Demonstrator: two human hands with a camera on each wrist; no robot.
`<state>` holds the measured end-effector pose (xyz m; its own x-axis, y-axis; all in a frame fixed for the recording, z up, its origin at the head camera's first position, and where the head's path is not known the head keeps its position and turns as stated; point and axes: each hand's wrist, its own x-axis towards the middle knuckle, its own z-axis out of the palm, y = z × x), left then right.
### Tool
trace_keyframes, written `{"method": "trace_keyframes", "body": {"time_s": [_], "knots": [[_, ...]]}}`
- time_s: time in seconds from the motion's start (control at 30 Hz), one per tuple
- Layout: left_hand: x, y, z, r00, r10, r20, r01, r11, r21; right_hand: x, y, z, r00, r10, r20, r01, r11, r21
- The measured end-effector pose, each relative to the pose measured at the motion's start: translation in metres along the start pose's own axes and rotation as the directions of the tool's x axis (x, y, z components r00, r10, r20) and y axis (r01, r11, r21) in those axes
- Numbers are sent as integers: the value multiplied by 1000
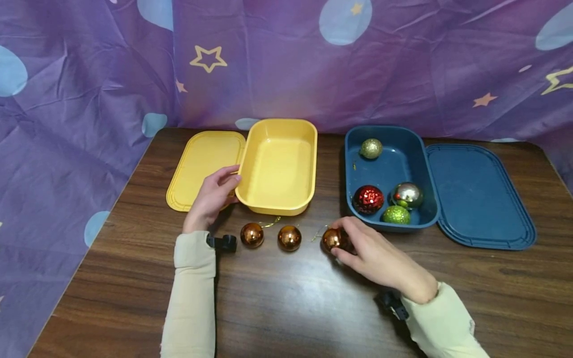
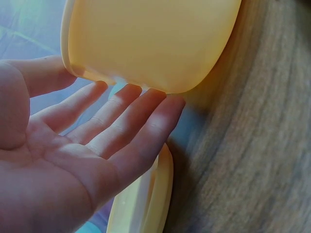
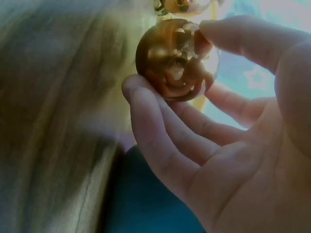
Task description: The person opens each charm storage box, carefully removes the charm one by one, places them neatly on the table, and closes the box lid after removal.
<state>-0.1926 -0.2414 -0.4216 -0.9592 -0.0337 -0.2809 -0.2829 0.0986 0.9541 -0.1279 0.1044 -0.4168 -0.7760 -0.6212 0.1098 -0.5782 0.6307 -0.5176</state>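
My left hand (image 1: pixel 214 194) touches the left wall of the yellow container (image 1: pixel 311 164). In the left wrist view its fairly straight fingers (image 2: pixel 141 121) rest against the outer wall, the thumb near the rim. My right hand (image 1: pixel 371 251) holds a shiny bronze Christmas bauble (image 3: pixel 175 60) between thumb and fingers, near the blue container's front. Another bronze bauble (image 3: pixel 187 6) shows just beyond it in the right wrist view. From the head, the fingers partly hide the bronze baubles (image 1: pixel 331 239) there. Two more, a left bauble (image 1: pixel 252 235) and a right bauble (image 1: pixel 289 238), lie before the yellow container.
The blue container (image 1: pixel 429 194) contains a gold glitter bauble (image 1: pixel 371 148), a red bauble (image 1: pixel 368 199), a silvery bauble (image 1: pixel 407 195) and a green glitter bauble (image 1: pixel 396 215). A yellow lid (image 1: pixel 201 164) lies left, a blue lid (image 1: pixel 483 194) right. A purple curtain (image 1: pixel 277 64) hangs behind.
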Motion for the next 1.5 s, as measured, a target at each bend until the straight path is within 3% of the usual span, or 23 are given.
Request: {"method": "trace_keyframes", "body": {"time_s": [0.73, 1.5], "knots": [[-1, 1, 1, 1000, -1, -5, 1, 1000, -5, -1, -1, 2, 997, 68, 23, -67, 997, -30], [-1, 1, 1, 1000, -9, -3, 9, 1000, 8, -2, -2, 2, 997, 60, 38, -57, 996, -71]]}}
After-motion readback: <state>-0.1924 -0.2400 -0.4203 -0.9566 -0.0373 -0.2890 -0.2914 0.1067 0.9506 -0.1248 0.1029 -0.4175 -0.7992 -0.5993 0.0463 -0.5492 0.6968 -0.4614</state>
